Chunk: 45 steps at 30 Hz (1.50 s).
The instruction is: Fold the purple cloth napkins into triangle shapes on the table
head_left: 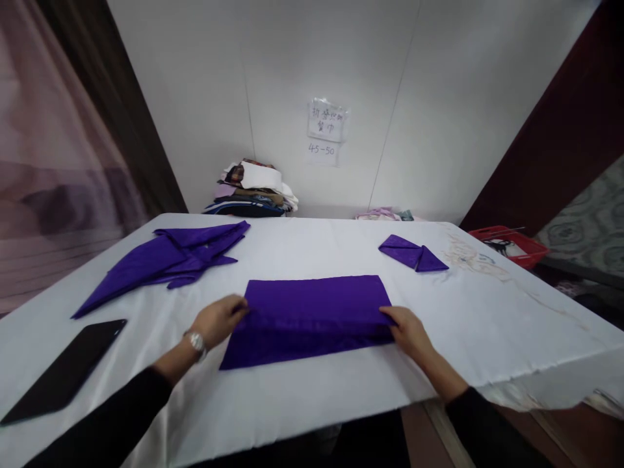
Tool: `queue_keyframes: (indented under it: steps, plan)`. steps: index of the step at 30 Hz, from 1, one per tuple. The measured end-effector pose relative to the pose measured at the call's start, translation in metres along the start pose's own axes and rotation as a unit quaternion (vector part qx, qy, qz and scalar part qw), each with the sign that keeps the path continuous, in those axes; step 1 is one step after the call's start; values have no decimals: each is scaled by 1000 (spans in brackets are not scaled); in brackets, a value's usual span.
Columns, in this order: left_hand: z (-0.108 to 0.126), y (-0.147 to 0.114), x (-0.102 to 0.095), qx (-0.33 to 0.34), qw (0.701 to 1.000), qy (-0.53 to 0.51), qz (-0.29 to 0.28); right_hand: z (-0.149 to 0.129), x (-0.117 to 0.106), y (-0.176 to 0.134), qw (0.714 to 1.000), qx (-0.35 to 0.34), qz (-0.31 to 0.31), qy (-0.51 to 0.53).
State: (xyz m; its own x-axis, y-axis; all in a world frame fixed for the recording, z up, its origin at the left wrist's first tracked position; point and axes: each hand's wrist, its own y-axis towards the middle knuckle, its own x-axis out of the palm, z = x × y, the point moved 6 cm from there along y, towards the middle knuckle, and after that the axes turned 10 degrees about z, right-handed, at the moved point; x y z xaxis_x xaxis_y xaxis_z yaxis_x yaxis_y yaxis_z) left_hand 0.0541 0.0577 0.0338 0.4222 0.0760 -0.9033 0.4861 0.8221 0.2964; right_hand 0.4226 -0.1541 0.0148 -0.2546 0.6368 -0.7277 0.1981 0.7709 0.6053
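A purple cloth napkin (312, 302) lies in front of me on the white-covered table, with a fold running across its width. My left hand (221, 318), with a watch (196, 343) at the wrist, pinches the napkin's left edge. At the opposite edge my right hand (407, 328) pinches the cloth between thumb and fingers. The front strip of the napkin is darker, in the shade of the raised fold. Beyond it on the right rests a purple napkin folded into a pointed shape (412, 253). Several more purple cloths (166, 257) lie in a loose pile at the left.
A black tablet or phone (65, 367) lies on the white tablecloth (302, 403) at the left. Stacked fabrics (256, 188) stand behind the table's far edge, below a handwritten paper sign (325, 127) on the wall. A red basket (517, 246) is beyond the right edge.
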Motion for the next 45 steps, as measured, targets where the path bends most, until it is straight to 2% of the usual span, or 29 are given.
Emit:
queue_keyframes:
  steps: [2,4,6,8,9,10,11,13,14,16,18,20,23,27,30,34,36,39,42,45]
  plan:
    - [-2,46,-13,-46,999,-1,30,17,3,47,999,48,-7,-10]
    - [4,93,-40,-93,992,-5,79,25,-6,106,997,73,10,-16]
    - [23,134,-90,-104,978,-35,175,23,-33,167,996,75,54,-17]
    - [48,157,-155,-84,950,-82,290,13,-81,215,984,83,158,-19]
    - [61,159,-188,-65,932,-104,342,4,-107,230,976,73,204,-14]
    - [75,156,-218,-35,917,-119,379,-8,-137,237,959,45,279,5]
    - [85,146,-246,-16,894,-132,429,-21,-164,238,940,5,341,23]
    - [99,114,-281,26,859,-136,492,-43,-201,222,917,-58,392,32]
    - [102,94,-288,46,844,-132,517,-50,-211,209,914,-68,400,27]
    - [97,56,-282,61,836,-141,528,-57,-219,175,913,-66,403,1]
    - [83,25,-256,51,857,-169,485,-55,-210,140,925,-54,373,-35]
    - [65,3,-216,37,904,-197,379,-49,-190,106,945,-61,316,-56]
    - [35,-30,-162,-11,941,-214,262,-34,-151,59,973,-92,208,-46]
    - [4,-68,-104,-88,962,-226,123,-12,-108,1,988,-73,132,-30]
    - [-6,-87,-76,-114,970,-210,54,-1,-83,-31,996,-42,83,-2]
    - [-3,-103,-56,-102,968,-226,-23,-2,-69,-50,998,11,16,56]
    - [-1,-110,-54,-97,964,-243,-54,-5,-71,-51,993,62,-30,98]
    - [0,-120,-58,-90,955,-269,-82,-6,-79,-52,969,166,-79,163]
    - [0,-119,-64,-103,947,-290,-90,6,-90,-50,942,268,-26,201]
    - [-1,-101,-64,-136,938,-308,-79,23,-89,-42,912,341,43,225]
